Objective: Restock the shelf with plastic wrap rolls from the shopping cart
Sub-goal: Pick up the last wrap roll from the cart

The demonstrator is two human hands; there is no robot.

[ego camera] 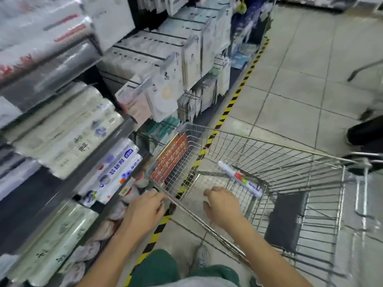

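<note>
Now my left hand [145, 208] grips the cart [269, 142] by its rim; my right hand [221, 206] hovers loose-fingered and empty near the plastic wrap roll [240, 180].

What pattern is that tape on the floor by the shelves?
Yellow and black diagonal stripes on the floor tape, head view.

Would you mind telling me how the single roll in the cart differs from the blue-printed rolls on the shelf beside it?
The cart roll lies alone, slanted in the cart; the shelf rolls are stacked together. The cart roll bears a red-and-green mark; the shelf rolls bear blue print. Both are long and white.
</note>
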